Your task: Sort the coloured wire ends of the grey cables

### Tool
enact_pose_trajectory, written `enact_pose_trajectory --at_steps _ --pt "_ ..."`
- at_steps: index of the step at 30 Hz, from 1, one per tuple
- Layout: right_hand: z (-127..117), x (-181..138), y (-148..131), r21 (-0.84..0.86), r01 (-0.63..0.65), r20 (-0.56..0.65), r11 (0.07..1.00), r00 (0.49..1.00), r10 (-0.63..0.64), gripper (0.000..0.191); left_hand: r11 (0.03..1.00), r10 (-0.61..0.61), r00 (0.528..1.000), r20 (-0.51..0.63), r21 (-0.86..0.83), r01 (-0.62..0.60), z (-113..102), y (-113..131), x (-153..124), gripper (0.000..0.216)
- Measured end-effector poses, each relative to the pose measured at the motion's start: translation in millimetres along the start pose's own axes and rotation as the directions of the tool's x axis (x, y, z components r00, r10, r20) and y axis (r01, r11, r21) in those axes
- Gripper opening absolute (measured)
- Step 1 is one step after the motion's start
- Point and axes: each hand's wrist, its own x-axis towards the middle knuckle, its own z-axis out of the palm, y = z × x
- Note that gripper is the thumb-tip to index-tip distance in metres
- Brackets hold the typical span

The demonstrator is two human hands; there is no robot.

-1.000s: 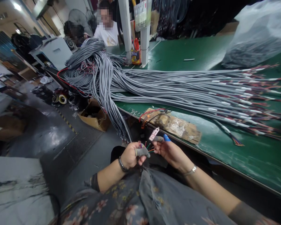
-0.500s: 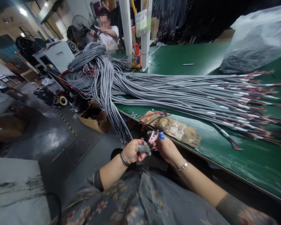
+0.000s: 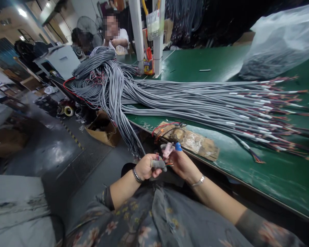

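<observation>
My left hand (image 3: 147, 167) is closed around the end of a grey cable, and thin coloured wires (image 3: 169, 164) stick out of its fingers. A grey cover wraps one of those fingers. Close beside it, my right hand (image 3: 183, 164) has a blue cover on the thumb. Its fingers are closed on a small pale pink clip-like piece (image 3: 168, 149), held just above the wires; blur hides its exact kind. A large bundle of grey cables (image 3: 170, 97) lies along the bench, with some hanging over the edge near my left hand.
The green bench (image 3: 247, 181) runs along the front and right. Near its edge lies a worn cardboard piece (image 3: 199, 142). A clear plastic bag (image 3: 280, 44) stands at the back right, an open carton (image 3: 104, 128) on the floor. A person (image 3: 115, 36) is beyond the cables.
The pale pink piece has turned slightly in my right hand, whose fingers have shifted a little. My left hand keeps its hold. The person behind has moved their hands.
</observation>
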Motion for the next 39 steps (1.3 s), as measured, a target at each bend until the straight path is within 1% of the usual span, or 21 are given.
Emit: enact_pose_trajectory --at_steps 6,11,13,16,18,20,22,23,25,28,30,33,35,37,39 --pt "-0.8 -7.6 -4.5 -0.009 -0.070 0.079 0.997 0.994 0.071 0.052 0.997 0.064 0.995 -0.077 0.041 -0.061 5.8 -5.5 -13.0 0.044" --pt "2.3 -12.0 -6.0 0.023 -0.019 0.048 1.000 0.999 0.018 0.035 0.991 0.137 0.971 -0.194 0.014 -0.137 14.2 -8.9 -18.4 0.042" --pt "2.5 -11.9 -5.3 0.007 -0.003 0.031 1.000 1.000 0.003 0.034 0.990 0.140 0.964 -0.228 0.004 -0.143 16.4 -7.2 -17.5 0.042" --pt "1.0 -9.7 -3.0 -0.013 0.020 0.021 1.000 1.000 -0.020 0.042 0.991 0.123 0.962 -0.245 -0.027 -0.134 18.0 -3.4 -15.3 0.042" --pt "-1.2 -7.8 -0.7 -0.048 0.055 0.024 0.997 0.998 -0.054 0.047 0.991 0.112 0.964 -0.242 -0.045 -0.127 18.5 -1.4 -14.1 0.042" --pt "-4.0 -6.2 1.8 -0.155 0.139 0.015 0.978 0.990 -0.139 0.050 0.991 0.108 0.966 -0.234 -0.048 -0.123 18.8 -0.4 -13.2 0.041" --pt "-6.5 -4.6 3.9 -0.275 0.230 0.006 0.934 0.971 -0.237 0.051 0.991 0.110 0.967 -0.232 -0.043 -0.123 19.1 0.0 -12.5 0.040" --pt "-7.3 -3.7 4.8 -0.303 0.246 0.008 0.921 0.967 -0.256 0.052 0.991 0.112 0.966 -0.233 -0.041 -0.124 19.3 0.1 -12.2 0.040" --pt "-7.4 -1.3 5.8 -0.258 0.204 0.017 0.944 0.978 -0.206 0.053 0.991 0.111 0.964 -0.241 -0.042 -0.125 19.5 0.1 -11.5 0.040" --pt "-4.6 3.0 6.1 -0.067 0.075 0.027 0.995 0.997 -0.074 0.055 0.991 0.105 0.961 -0.257 -0.058 -0.124 19.2 -0.5 -10.3 0.040" --pt "-2.2 5.2 5.7 0.020 0.046 0.007 0.999 0.999 -0.047 0.052 0.990 0.104 0.960 -0.259 -0.065 -0.124 18.5 -1.8 -9.3 0.040" --pt "0.1 5.8 5.2 0.060 0.059 -0.042 0.996 0.998 -0.056 0.048 0.991 0.103 0.964 -0.244 -0.055 -0.120 17.7 -4.4 -7.6 0.040" --pt "0.5 4.3 4.6 0.068 0.050 -0.052 0.996 0.998 -0.047 0.048 0.992 0.104 0.966 -0.237 -0.050 -0.119 17.4 -5.9 -7.0 0.040" --pt "0.2 1.7 3.3 0.090 0.019 -0.025 0.996 1.000 -0.017 0.048 0.991 0.107 0.965 -0.240 -0.055 -0.123 17.4 -6.9 -7.6 0.040" --pt "-0.6 -1.5 1.5 0.119 -0.021 0.028 0.993 0.999 0.018 0.048 0.989 0.111 0.964 -0.243 -0.064 -0.130 17.5 -7.6 -9.7 0.040"
